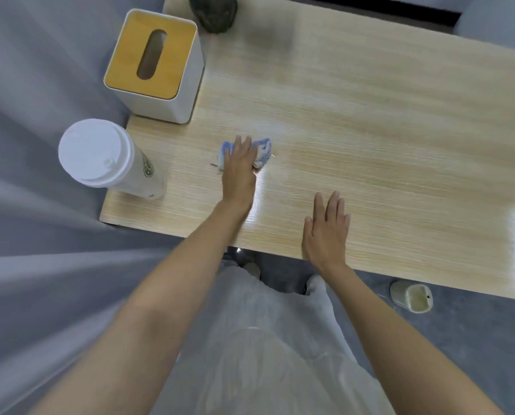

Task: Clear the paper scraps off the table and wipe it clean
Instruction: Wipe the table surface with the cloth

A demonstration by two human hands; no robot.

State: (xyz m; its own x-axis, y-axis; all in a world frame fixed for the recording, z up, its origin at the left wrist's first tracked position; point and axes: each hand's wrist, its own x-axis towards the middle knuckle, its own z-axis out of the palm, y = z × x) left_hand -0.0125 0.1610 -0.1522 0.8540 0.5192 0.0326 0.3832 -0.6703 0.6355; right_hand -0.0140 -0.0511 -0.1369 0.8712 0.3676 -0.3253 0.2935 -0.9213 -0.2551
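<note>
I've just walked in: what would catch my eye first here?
The left hand pressing a blue-and-white cloth onto the pale wooden table, left of centre, stands out first. The right hand is spread open at the front edge. At the table's left end stand a white-lidded cup and, behind it, a tissue box with a yellow top.

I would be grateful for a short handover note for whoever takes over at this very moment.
Left hand: flat on the blue-and-white cloth, pressing it to the table near the left end.
Right hand: open, flat on the table by the near edge, holding nothing.
Done: no paper scraps show on the tabletop.
Left: wipe the rest, probably the right stretch and around the tissue box and lidded cup.
</note>
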